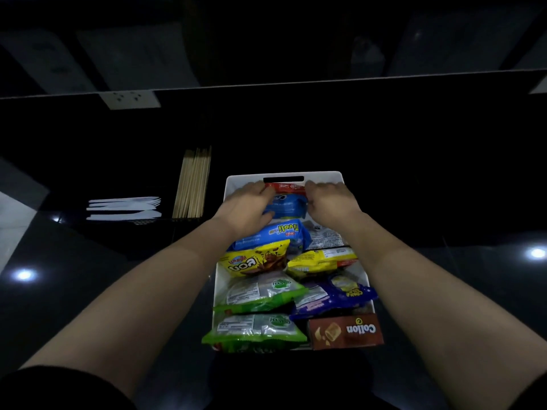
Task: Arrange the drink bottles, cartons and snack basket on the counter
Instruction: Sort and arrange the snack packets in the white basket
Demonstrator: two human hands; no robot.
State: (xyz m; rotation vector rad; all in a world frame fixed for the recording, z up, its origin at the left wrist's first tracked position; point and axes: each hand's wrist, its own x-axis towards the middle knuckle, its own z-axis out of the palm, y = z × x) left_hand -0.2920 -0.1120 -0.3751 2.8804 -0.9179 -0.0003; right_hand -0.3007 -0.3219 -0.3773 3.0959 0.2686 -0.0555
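Observation:
A white snack basket (325, 176) stands on the black glossy counter (444, 291), full of several snack packets. Both my arms reach over it to its far end. My left hand (247, 204) and my right hand (327, 199) grip a blue snack packet (288, 207) from either side, just below a red packet (288, 187) by the basket's handle slot. Nearer to me lie a blue wafer packet (275, 233), yellow packets (254, 261), green packets (260, 291), a purple packet (337, 294) and a brown Collon box (344, 331). No bottles or cartons are in view.
Left of the basket, a black tray holds a bundle of wooden chopsticks (192, 184) and white plastic cutlery (124, 207). A white wall socket (130, 99) sits at the back left. Ceiling lights reflect on the dark counter.

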